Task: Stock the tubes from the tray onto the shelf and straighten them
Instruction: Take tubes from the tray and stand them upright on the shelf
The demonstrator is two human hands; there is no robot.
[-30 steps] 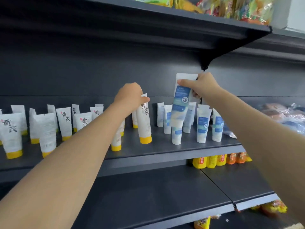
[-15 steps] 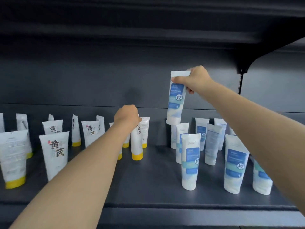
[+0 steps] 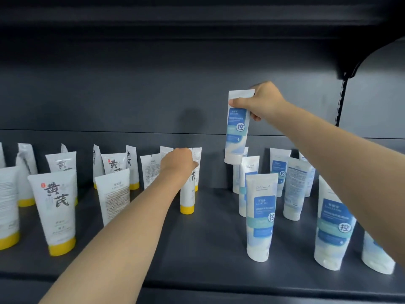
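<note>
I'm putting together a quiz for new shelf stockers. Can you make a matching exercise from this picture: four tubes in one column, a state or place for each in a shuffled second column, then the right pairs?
Things
1. right-hand tube
2. left-hand tube
3. front blue-label tube
4. front tube with black characters

States
A. stands untouched on a yellow cap
B. lifted clear of the shelf
C. stands untouched on a white cap
D. on the shelf, gripped at its top

Pairs: 1-B, 2-D, 3-C, 4-A
</note>
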